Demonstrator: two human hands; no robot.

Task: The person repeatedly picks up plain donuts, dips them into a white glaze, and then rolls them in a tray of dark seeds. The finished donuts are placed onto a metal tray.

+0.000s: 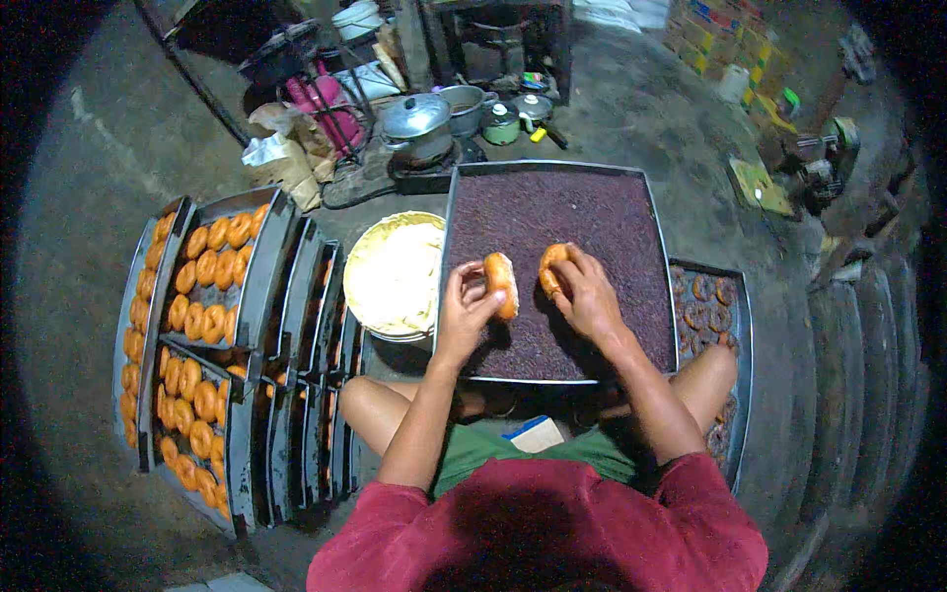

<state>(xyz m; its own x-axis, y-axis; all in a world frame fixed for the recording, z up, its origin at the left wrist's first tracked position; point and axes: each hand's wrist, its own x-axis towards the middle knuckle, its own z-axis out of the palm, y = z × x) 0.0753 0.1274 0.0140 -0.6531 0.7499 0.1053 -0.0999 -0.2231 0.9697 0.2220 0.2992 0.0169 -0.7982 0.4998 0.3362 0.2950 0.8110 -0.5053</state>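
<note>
My left hand (pixel 470 303) grips a golden ring doughnut (pixel 502 285) on edge, with some pale coating on its right side. A second doughnut (pixel 550 271) is in my right hand (pixel 588 292), its fingers curled over the top. Both hands are above a large square metal tray (pixel 558 382) of dark brown sprinkles (pixel 547 207). Left of this tray stands a round tub (pixel 396 274) of pale yellow cream, its middle washed out by glare. Whether the doughnuts touch the sprinkles I cannot tell.
Stacked metal trays (pixel 255 296) of plain doughnuts stand at the left. Dark-topped doughnuts lie in a tray (pixel 746 325) at the right, partly beneath my knee. Beyond the sprinkles are a lidded pot (pixel 418 122), smaller pots and a paper bag (pixel 296 166). Cartons (pixel 721 44) stand far right.
</note>
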